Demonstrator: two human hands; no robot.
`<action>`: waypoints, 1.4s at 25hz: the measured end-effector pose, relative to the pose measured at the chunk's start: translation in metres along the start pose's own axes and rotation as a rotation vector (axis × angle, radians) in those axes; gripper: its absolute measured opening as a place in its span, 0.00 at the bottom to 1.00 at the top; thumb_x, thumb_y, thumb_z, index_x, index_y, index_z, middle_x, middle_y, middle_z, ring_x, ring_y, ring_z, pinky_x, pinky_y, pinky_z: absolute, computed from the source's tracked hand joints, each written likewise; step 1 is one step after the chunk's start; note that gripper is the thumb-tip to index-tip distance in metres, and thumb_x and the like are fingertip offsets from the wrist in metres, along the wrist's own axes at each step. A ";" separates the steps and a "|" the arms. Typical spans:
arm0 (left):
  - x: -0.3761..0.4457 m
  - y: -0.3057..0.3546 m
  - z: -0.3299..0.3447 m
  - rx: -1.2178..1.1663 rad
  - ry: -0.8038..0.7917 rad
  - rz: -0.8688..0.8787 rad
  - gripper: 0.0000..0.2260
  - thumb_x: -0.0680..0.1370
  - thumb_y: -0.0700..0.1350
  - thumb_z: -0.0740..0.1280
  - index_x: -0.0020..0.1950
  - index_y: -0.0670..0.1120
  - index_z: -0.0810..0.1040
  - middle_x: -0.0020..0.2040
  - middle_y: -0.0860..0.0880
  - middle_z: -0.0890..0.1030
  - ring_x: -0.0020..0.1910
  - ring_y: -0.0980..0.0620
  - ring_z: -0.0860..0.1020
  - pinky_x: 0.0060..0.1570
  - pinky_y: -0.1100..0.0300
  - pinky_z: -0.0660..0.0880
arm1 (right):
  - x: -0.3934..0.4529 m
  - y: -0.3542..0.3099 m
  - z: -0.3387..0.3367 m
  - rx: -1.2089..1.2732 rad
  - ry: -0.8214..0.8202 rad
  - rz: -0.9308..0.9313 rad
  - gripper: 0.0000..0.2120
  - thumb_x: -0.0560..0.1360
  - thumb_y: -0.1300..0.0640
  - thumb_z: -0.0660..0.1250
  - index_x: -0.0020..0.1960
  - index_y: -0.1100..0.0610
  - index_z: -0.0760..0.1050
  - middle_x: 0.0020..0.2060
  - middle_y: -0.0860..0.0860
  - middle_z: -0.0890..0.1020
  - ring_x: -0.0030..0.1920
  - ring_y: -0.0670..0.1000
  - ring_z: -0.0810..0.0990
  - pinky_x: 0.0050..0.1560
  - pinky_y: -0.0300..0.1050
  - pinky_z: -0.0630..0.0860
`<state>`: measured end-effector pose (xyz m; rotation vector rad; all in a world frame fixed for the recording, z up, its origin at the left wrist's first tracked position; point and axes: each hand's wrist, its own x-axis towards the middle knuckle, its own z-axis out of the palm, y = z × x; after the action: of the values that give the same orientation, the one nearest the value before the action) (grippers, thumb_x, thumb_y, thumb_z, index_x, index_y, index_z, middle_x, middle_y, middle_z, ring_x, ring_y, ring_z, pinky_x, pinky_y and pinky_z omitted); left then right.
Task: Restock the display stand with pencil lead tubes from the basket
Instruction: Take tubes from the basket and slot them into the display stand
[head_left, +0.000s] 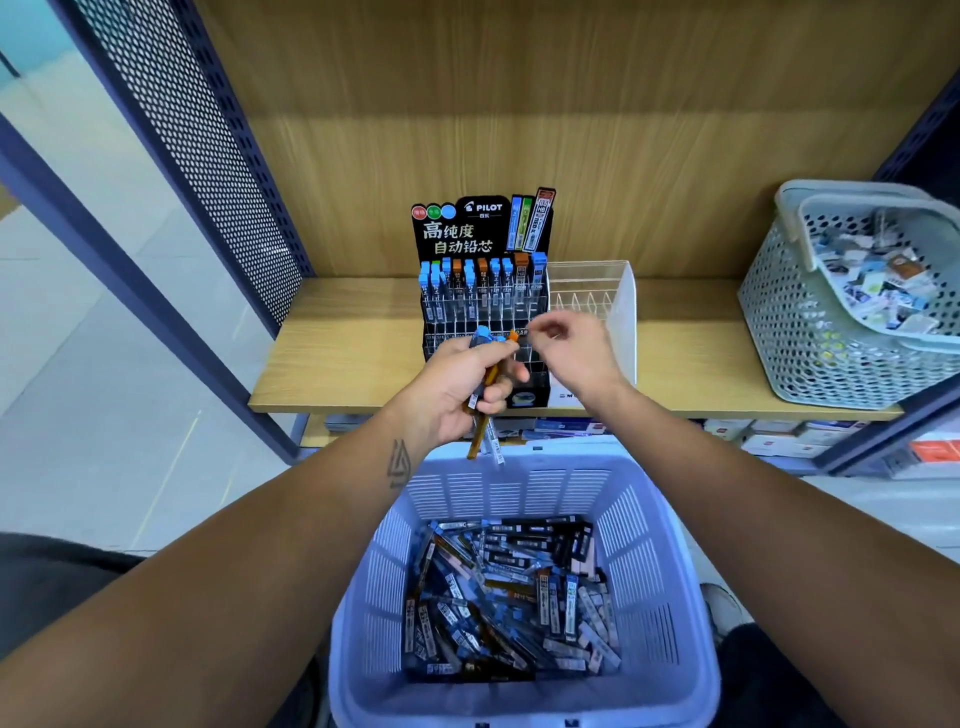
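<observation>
left hand (457, 384) grips bundle of lead tubes (485, 395) before display stand (483, 306) at shelf (353, 358) front edge | right hand (571, 353) fingers curled, pinch contents unclear | basket (524, 582) below, tubes inside

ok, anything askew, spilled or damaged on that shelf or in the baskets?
Nothing damaged or spilled. The pencil lead tubes lie jumbled in the lavender basket, while only the display stand's back rows are filled; the front slots are empty. The left hand grips a bundle of tubes.
</observation>
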<state>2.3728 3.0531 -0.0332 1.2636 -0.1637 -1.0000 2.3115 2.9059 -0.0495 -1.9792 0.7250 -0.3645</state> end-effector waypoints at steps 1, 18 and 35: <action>-0.004 0.004 -0.001 -0.016 -0.005 -0.002 0.05 0.83 0.38 0.62 0.50 0.37 0.72 0.35 0.40 0.78 0.20 0.55 0.65 0.18 0.65 0.58 | -0.005 -0.017 -0.003 0.222 -0.172 0.055 0.06 0.79 0.59 0.67 0.50 0.59 0.82 0.38 0.52 0.83 0.38 0.50 0.79 0.40 0.41 0.74; -0.040 0.005 -0.036 -0.032 0.071 0.039 0.05 0.80 0.32 0.64 0.49 0.40 0.74 0.38 0.40 0.80 0.21 0.55 0.66 0.19 0.65 0.60 | -0.022 -0.045 -0.011 0.658 -0.235 0.235 0.08 0.74 0.73 0.69 0.52 0.69 0.81 0.43 0.61 0.84 0.40 0.54 0.83 0.45 0.43 0.83; 0.004 0.005 -0.053 -0.114 0.419 0.028 0.04 0.83 0.41 0.65 0.52 0.42 0.71 0.28 0.49 0.69 0.21 0.55 0.62 0.19 0.64 0.58 | 0.006 -0.040 0.017 -0.081 -0.032 -0.229 0.08 0.76 0.63 0.73 0.46 0.51 0.77 0.40 0.48 0.83 0.41 0.47 0.85 0.46 0.40 0.82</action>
<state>2.4098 3.0882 -0.0492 1.3334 0.1969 -0.6916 2.3389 2.9283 -0.0235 -2.1465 0.4999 -0.4447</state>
